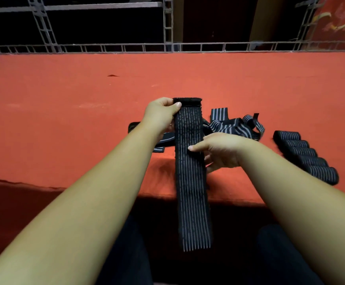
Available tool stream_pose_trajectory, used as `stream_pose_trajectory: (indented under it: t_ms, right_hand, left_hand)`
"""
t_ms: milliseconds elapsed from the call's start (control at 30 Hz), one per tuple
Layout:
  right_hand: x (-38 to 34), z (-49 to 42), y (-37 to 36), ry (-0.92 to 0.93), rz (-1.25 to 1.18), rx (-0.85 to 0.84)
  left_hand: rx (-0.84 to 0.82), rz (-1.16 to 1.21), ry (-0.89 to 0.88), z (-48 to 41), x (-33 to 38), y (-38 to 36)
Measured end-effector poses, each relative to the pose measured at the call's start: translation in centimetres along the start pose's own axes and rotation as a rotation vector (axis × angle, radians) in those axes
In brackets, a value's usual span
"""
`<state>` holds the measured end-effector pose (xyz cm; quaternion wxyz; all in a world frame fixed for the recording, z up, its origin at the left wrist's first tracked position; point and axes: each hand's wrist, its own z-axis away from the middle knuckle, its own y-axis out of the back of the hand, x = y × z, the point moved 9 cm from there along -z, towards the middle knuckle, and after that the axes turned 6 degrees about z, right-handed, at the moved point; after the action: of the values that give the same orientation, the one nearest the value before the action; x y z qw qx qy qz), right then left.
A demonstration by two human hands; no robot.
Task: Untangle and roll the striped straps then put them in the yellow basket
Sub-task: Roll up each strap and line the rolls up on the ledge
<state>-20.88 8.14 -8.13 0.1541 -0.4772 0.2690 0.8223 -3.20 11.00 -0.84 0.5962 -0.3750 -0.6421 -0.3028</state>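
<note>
Thumb and fingers point(176, 104) of the left hand point(161, 112) are pressed together, pinching the top left corner of the striped strap point(190, 192), just under its plain black end point(187, 101). The thumb is on the front; the other fingers are curled behind and mostly hidden.

The right hand point(221, 151) pinches the same strap lower down at its right edge. Its thumb point(195, 148) lies flat across the front and the other digits are tucked behind the fabric, only partly visible.

The strap is held up off the tabletop point(64, 120), stretched roughly straight from 12 to 6 o'clock between the two hands. It is black with thin pale lengthwise stripes. Its free lower end hangs past the tabletop's near edge, over dark-clothed legs point(126, 254).

The tangled straps point(233, 125) lie on the tabletop behind the right hand, at about 1 o'clock from it, with loops crossing each other. More strap point(133, 126) sticks out at 9 o'clock, behind the left wrist. Cannot tell whether it joins the tangle.

A row of five rolled straps point(305, 155) sits at 3 o'clock from the right hand, side by side and touching, running diagonally toward the near right.

The tabletop is covered in red-orange cloth. A grey metal lattice frame point(167, 47) runs along its far edge at 12 o'clock, with darkness beyond.
</note>
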Motion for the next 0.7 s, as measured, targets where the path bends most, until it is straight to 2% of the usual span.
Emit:
stream_pose_trajectory:
  t_ms: [167,367,567,700]
  right_hand:
    - [0.2,-4.2,2.7,0.104,-0.08,0.269]
    - [-0.7,-7.5,5.0,0.215,-0.248,0.449]
    - [0.0,-9.7,5.9,0.27,-0.179,0.568]
    - [1.0,-10.5,6.0,0.317,-0.346,0.591]
  left_hand:
    - [-0.011,-0.015,0.11,-1.4,-5.0,0.3]
    - [-0.009,-0.041,0.041,-3.6,-7.2,-0.1]
    - [-0.012,-0.044,-0.057,-4.5,-8.5,-0.6]
    - [-0.018,-0.013,-0.08,-4.4,-8.8,-0.9]
